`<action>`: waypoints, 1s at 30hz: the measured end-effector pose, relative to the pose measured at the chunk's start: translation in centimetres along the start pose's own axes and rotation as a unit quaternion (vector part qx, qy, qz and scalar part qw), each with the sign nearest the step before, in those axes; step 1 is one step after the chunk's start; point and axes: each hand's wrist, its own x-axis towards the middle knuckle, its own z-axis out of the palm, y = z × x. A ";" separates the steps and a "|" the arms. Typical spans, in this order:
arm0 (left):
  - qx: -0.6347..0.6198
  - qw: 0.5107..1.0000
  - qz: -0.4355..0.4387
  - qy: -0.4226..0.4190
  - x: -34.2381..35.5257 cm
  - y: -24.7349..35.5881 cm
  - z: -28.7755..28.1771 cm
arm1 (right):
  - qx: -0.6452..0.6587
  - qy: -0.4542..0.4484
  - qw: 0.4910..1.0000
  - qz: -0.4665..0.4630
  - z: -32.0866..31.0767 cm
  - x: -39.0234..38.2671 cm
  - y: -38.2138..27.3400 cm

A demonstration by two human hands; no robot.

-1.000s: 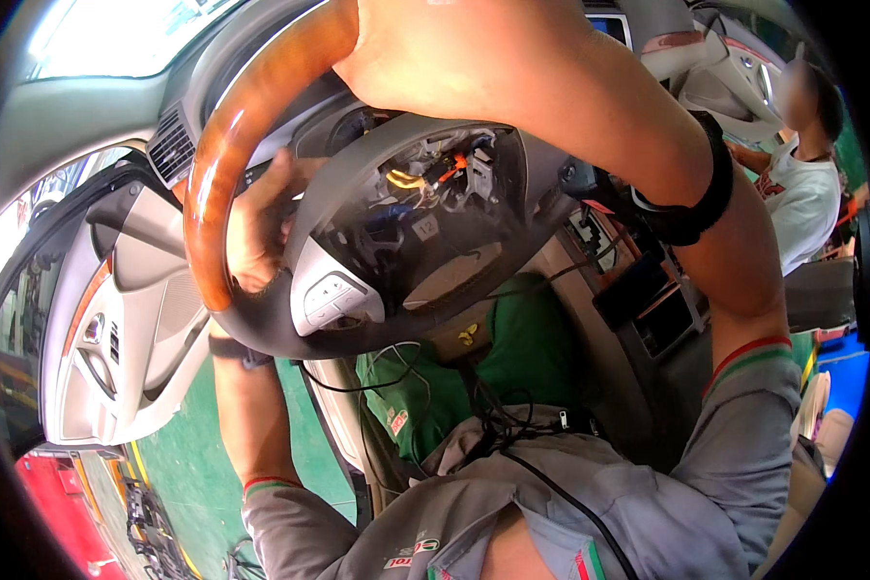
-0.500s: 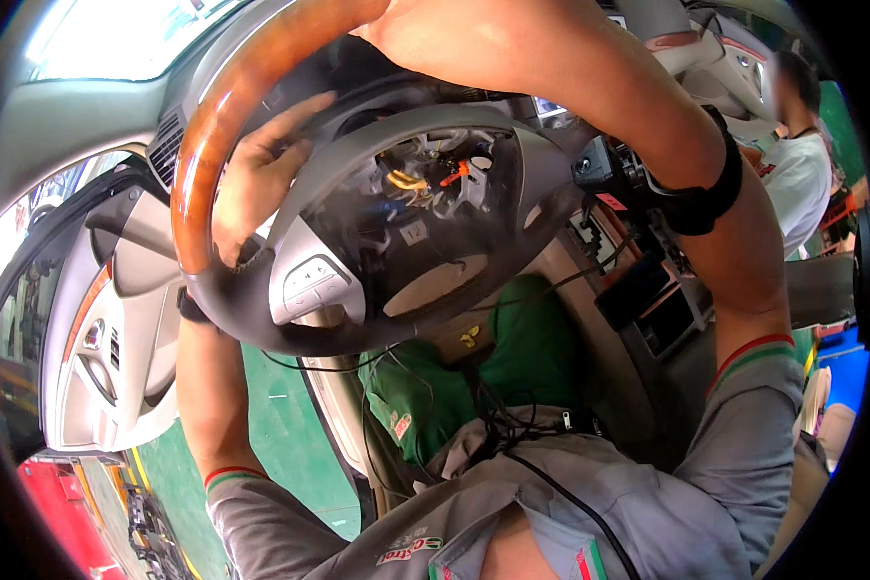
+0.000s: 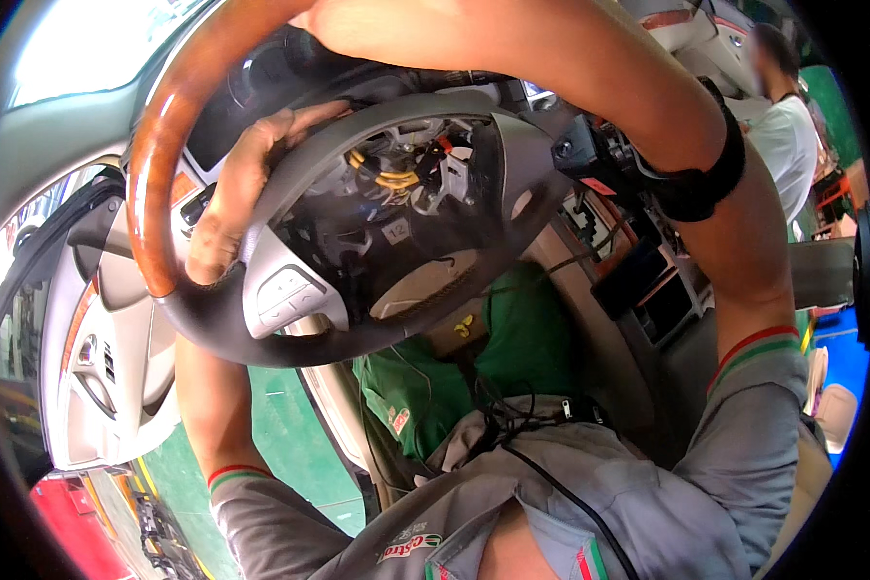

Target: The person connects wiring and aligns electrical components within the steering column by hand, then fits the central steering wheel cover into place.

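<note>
In front of me is a steering wheel (image 3: 155, 193) with a glossy wood-look rim section and dark leather below. Its grey hub has an open centre, showing yellow wires (image 3: 396, 180), an orange-red part and metal brackets. My left hand (image 3: 234, 198) reaches up inside the rim, its fingers bent over the upper left edge of the hub, fingertips partly hidden. My right hand (image 3: 311, 21) is against the upper rim; its fingers are out of the picture. Grey button panels (image 3: 288, 295) sit on the left spoke.
An open car door (image 3: 101, 338) stands at the left. To the right are the column-side black box on my forearm strap (image 3: 590, 155) and the centre console (image 3: 662, 300). Black cables (image 3: 493, 416) cross my lap. A person in white (image 3: 783, 145) is at the far right.
The steering wheel has shifted left and tilted slightly, my right hand moving along with it. My left hand's fingers, spread before, now bend over the hub's edge.
</note>
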 end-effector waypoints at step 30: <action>-0.061 0.938 0.179 0.292 -8.6 -4.2 -2.2 | -0.025 0.047 0.997 -0.062 3.0 3.6 0.4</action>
